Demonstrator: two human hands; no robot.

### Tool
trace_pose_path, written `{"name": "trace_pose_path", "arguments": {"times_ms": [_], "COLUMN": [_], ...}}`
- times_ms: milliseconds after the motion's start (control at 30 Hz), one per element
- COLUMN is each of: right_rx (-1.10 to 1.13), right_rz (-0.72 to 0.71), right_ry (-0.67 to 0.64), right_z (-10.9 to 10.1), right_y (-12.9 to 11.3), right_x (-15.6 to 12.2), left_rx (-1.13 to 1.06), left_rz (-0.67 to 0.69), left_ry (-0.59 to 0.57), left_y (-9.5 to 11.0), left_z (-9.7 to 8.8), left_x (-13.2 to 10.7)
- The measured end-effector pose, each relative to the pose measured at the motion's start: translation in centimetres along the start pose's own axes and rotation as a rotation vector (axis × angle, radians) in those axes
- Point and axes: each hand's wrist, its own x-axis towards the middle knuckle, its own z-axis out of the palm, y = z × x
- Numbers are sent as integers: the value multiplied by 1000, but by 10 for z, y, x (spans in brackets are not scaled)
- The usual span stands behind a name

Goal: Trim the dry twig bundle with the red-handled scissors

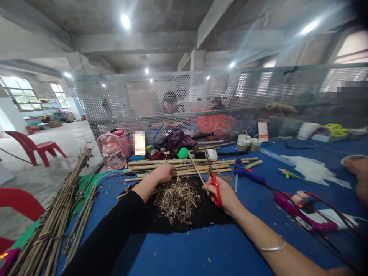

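Note:
My right hand point(219, 193) is closed around a pair of scissors point(217, 191) with red handles, blades pointing up and away. A thin pale stick point(196, 165) also runs into the fingers of that hand. My left hand point(164, 173) is at the far edge of a heap of dry plant chips point(176, 201), close to several long tan sticks point(184, 165). Its fingers are curled in, and what they hold, if anything, is hidden. Beneath the heap lies a black cloth point(172, 229) on the blue table point(178, 255).
Bundled dry stalks point(53, 226) lie at the left edge. Behind the sticks are a green ball point(183, 153), a pink bag point(113, 149) and a perforated metal screen point(129, 99). A blue glue gun point(248, 172) and purple power strip point(304, 214) with cables occupy the right. Another person's hand point(358, 168) shows there.

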Motion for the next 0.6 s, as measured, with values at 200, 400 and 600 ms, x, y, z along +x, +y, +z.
{"name": "trace_pose_path", "arguments": {"times_ms": [200, 400, 600], "right_rx": [23, 38, 28], "right_rz": [14, 18, 15], "right_ry": [36, 47, 33], "right_z": [-2, -2, 0], "right_y": [-1, -2, -3], "right_x": [-2, -1, -1], "left_rx": [-68, -101, -134], "left_rz": [86, 154, 106], "left_ry": [-95, -195, -114], "left_y": [21, 17, 12], "left_z": [25, 17, 14], "left_x": [12, 12, 6]}}
